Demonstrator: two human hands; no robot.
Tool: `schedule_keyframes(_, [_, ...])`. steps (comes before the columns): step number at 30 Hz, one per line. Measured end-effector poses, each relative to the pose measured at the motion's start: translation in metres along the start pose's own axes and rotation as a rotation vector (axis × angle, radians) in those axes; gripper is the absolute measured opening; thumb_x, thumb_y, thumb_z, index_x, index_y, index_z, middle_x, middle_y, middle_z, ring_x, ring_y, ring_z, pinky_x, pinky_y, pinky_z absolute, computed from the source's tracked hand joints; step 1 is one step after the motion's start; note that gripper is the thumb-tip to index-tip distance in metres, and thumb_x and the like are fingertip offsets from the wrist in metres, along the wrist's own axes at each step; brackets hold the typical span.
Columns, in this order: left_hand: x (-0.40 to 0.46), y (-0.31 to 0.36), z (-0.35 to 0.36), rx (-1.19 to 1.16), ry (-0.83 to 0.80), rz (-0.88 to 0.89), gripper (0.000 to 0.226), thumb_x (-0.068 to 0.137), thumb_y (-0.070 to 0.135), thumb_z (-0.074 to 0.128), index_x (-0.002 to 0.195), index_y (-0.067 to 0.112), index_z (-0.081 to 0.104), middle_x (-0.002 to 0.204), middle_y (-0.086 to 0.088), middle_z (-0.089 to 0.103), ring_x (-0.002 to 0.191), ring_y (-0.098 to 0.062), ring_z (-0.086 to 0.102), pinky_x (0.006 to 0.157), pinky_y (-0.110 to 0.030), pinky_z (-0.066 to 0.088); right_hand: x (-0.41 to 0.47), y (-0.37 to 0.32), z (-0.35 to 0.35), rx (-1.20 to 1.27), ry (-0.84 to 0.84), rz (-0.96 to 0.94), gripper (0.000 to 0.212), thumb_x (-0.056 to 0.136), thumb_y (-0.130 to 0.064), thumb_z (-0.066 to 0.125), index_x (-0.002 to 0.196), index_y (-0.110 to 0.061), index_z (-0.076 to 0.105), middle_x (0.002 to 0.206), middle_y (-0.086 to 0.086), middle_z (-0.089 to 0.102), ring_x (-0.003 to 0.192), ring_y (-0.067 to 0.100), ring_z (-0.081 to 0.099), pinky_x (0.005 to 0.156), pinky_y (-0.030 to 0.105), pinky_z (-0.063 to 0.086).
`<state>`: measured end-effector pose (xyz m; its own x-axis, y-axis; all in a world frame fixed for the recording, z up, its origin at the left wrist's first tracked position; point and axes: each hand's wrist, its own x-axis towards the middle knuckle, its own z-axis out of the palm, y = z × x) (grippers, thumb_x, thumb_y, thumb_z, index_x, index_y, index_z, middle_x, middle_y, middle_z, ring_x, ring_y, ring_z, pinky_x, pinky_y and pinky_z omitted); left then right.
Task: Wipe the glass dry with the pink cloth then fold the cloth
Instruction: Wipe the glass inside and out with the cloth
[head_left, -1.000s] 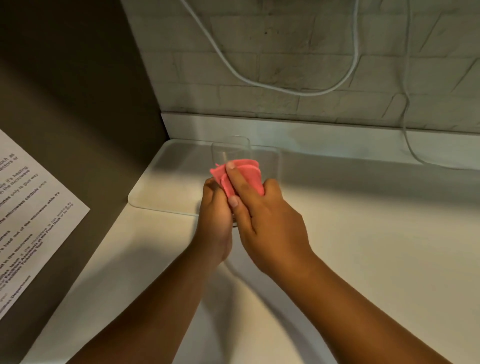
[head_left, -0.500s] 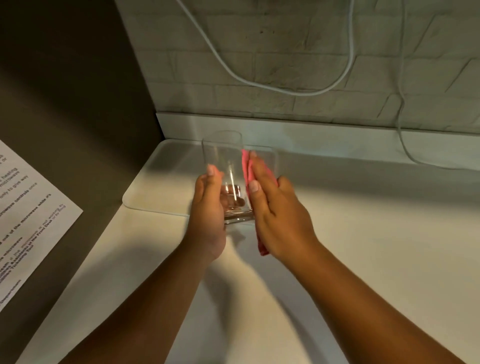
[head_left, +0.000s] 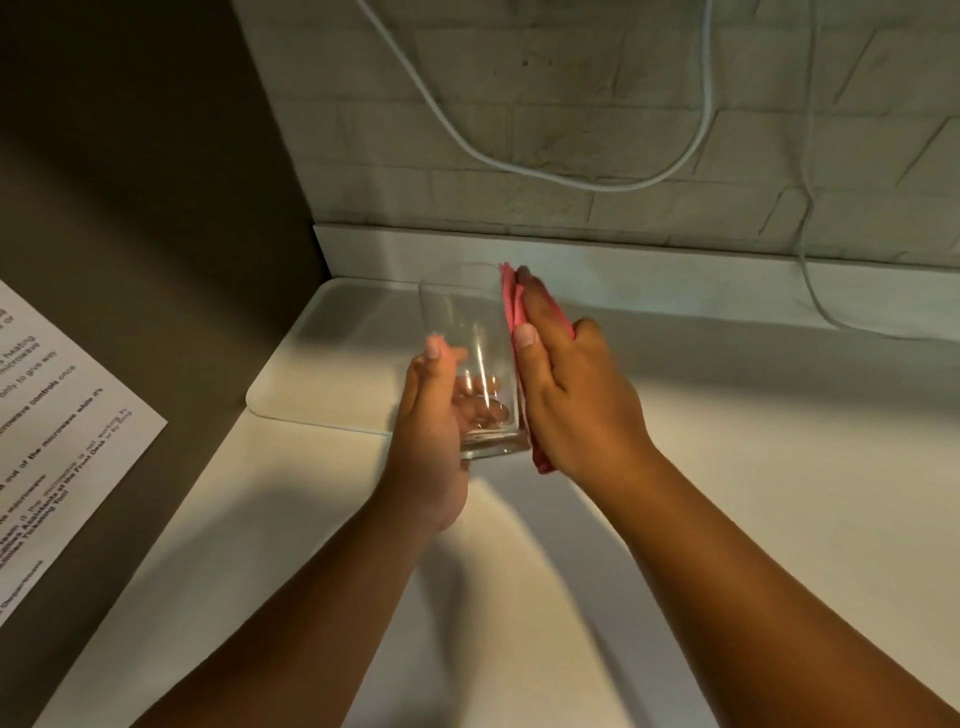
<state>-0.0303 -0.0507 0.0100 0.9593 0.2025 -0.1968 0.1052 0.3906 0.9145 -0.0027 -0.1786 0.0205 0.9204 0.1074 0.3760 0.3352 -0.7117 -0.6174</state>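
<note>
Far left of the glass (head_left: 470, 364), a printed paper sheet (head_left: 57, 415) hangs on the dark side wall (head_left: 156, 182). Nearer the glass, a clear flat board (head_left: 332, 374) lies on the white counter (head_left: 753, 493), under and behind the glass.

Left hand (head_left: 431, 431) cups the glass from its left side: thumb up along the wall, fingers curled round the lower part and visible thru it, so partly closed w/ the glass in its grip. Glass sits centre, held just above the counter near the board's front edge. Long axis runs near-to-far, base twd the person, rim pointing away twd the backsplash (head_left: 623, 260), tilted a bit up. Whether the base touches the counter I can't tell.

Right of the glass, right hand (head_left: 576, 395) is flat, fingers straight and together, pressing the pink cloth (head_left: 511, 306) against the glass's right wall. Cloth is sandwiched btwn palm and glass, edges showing at fingertips and wrist.

Above the glass, a white cable (head_left: 545, 174) loops across the brick wall (head_left: 571, 104).
</note>
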Motion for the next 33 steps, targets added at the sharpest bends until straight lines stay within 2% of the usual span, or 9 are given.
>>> schedule_keyframes(2, [0.006, 0.007, -0.003, -0.002, -0.001, 0.030, 0.085, 0.083, 0.066, 0.049, 0.140, 0.003, 0.052, 0.120, -0.036, 0.065, 0.097, -0.038, 0.070, 0.095, -0.059, 0.055, -0.016, 0.001, 0.006, 0.026, -0.033, 0.010, 0.048, 0.099, -0.066, 0.011, 0.146, -0.065, 0.004, 0.102, -0.004, 0.046, 0.063, 0.004, 0.054, 0.044, 0.010, 0.036])
schedule_keyframes(5, [0.009, 0.010, -0.006, 0.044, -0.013, 0.020, 0.084, 0.085, 0.067, 0.047, 0.142, 0.006, 0.053, 0.134, -0.037, 0.062, 0.121, -0.050, 0.065, 0.105, -0.065, 0.051, -0.033, 0.000, 0.012, 0.044, -0.047, -0.026, 0.047, 0.100, -0.064, 0.014, 0.145, -0.068, 0.002, 0.098, -0.005, 0.045, 0.068, 0.005, 0.053, 0.054, 0.022, 0.045])
schedule_keyframes(14, [0.010, -0.002, -0.010, 0.091, 0.005, -0.007, 0.080, 0.090, 0.068, 0.044, 0.139, 0.006, 0.056, 0.127, -0.027, 0.070, 0.120, -0.040, 0.069, 0.107, -0.065, 0.050, -0.042, -0.009, 0.002, -0.016, -0.096, -0.186, 0.049, 0.103, -0.055, 0.020, 0.150, -0.058, 0.010, 0.102, -0.006, 0.044, 0.071, 0.012, 0.052, 0.058, 0.030, 0.051])
schedule_keyframes(18, [0.011, -0.009, -0.011, 0.111, -0.027, 0.014, 0.054, 0.111, 0.045, 0.035, 0.140, 0.005, 0.056, 0.133, -0.030, 0.066, 0.125, -0.044, 0.065, 0.109, -0.060, 0.050, -0.035, -0.016, -0.004, -0.112, -0.094, -0.286, 0.052, 0.104, -0.046, 0.029, 0.154, -0.047, 0.016, 0.101, -0.007, 0.039, 0.068, 0.012, 0.046, 0.053, 0.027, 0.046])
schedule_keyframes(20, [0.007, -0.011, -0.007, 0.121, -0.060, 0.032, 0.044, 0.111, 0.039, 0.037, 0.138, 0.010, 0.058, 0.130, -0.028, 0.069, 0.122, -0.044, 0.066, 0.105, -0.059, 0.053, -0.027, -0.018, -0.007, -0.149, -0.084, -0.328, 0.053, 0.104, -0.045, 0.032, 0.155, -0.043, 0.018, 0.103, -0.006, 0.041, 0.069, 0.010, 0.044, 0.052, 0.024, 0.043])
schedule_keyframes(23, [-0.003, -0.015, -0.001, 0.065, -0.070, 0.010, 0.062, 0.097, 0.058, 0.044, 0.133, 0.010, 0.055, 0.113, -0.029, 0.071, 0.103, -0.045, 0.069, 0.096, -0.068, 0.054, -0.003, -0.014, -0.007, -0.124, -0.016, -0.251, 0.053, 0.104, -0.049, 0.030, 0.155, -0.044, 0.018, 0.113, 0.001, 0.049, 0.072, 0.012, 0.051, 0.053, 0.026, 0.046])
schedule_keyframes(27, [-0.002, -0.007, 0.000, -0.038, -0.041, 0.005, 0.080, 0.082, 0.064, 0.051, 0.135, 0.004, 0.051, 0.091, -0.016, 0.066, 0.074, -0.025, 0.068, 0.067, -0.044, 0.062, 0.008, 0.004, -0.004, 0.228, -0.053, -0.003, 0.050, 0.105, -0.050, 0.030, 0.153, -0.046, 0.021, 0.134, -0.002, 0.051, 0.110, 0.012, 0.056, 0.083, 0.030, 0.050])
schedule_keyframes(31, [0.009, 0.007, -0.005, -0.054, -0.043, 0.015, 0.085, 0.087, 0.064, 0.048, 0.144, 0.001, 0.049, 0.128, -0.037, 0.064, 0.112, -0.046, 0.070, 0.096, -0.056, 0.056, -0.029, -0.001, 0.004, 0.400, -0.106, -0.037, 0.046, 0.106, -0.044, 0.034, 0.151, -0.044, 0.030, 0.149, -0.009, 0.046, 0.133, 0.000, 0.042, 0.109, 0.028, 0.040])
schedule_keyframes(33, [0.013, 0.007, -0.009, -0.017, -0.043, -0.011, 0.083, 0.091, 0.066, 0.043, 0.143, 0.002, 0.052, 0.131, -0.030, 0.068, 0.120, -0.042, 0.069, 0.101, -0.055, 0.056, -0.041, -0.004, 0.005, 0.322, -0.117, -0.123, 0.047, 0.105, -0.046, 0.032, 0.152, -0.047, 0.028, 0.145, -0.013, 0.047, 0.126, -0.004, 0.046, 0.098, 0.014, 0.040])
